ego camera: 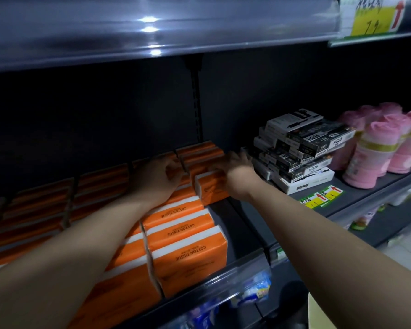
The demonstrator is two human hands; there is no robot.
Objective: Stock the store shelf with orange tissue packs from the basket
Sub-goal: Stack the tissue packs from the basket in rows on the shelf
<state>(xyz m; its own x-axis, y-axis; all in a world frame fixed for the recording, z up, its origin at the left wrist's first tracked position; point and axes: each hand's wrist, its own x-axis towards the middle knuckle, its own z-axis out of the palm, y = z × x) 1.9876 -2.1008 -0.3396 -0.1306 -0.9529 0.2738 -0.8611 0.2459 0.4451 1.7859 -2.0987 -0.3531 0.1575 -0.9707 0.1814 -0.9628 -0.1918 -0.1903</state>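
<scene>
Pack print: the orange tissue packs [188, 255] carry "COTTON TISSUE" in dark letters on the orange face, next to a white band; the smaller print below it is too fine to read
Pack position: the packs fill the left part of the shelf [242, 229] in rows that run from the front rail to the rear
Rear pack: one pack [210, 188] stands at the right end of the rows, its end face towards the camera
Left hand: the left hand [157, 176] lies on the pack tops just left of the rear pack, fingers bent; whether they grip cannot be told
Right hand: the right hand [235, 166] rests on top of the rear pack, fingers spread and stretched towards the back, relaxed
Box labels: the black-and-white boxes [301, 148], stacked unevenly just right of the hands, show "H035" on several white labels
Rolls: pink rolls [375, 148] with pale green bands stand right of the boxes
Shelf tags: yellow price tags [322, 197] with red arrows sit on the shelf edge; their writing is unreadable
Upper label: a yellow label [370, 17] with a red arrow and handwritten characters hangs on the upper shelf [152, 32]
Surface: dark grey metal, dim light, dark back panel [105, 115]
Below: blue-and-white packets [256, 290] behind a clear rail
</scene>
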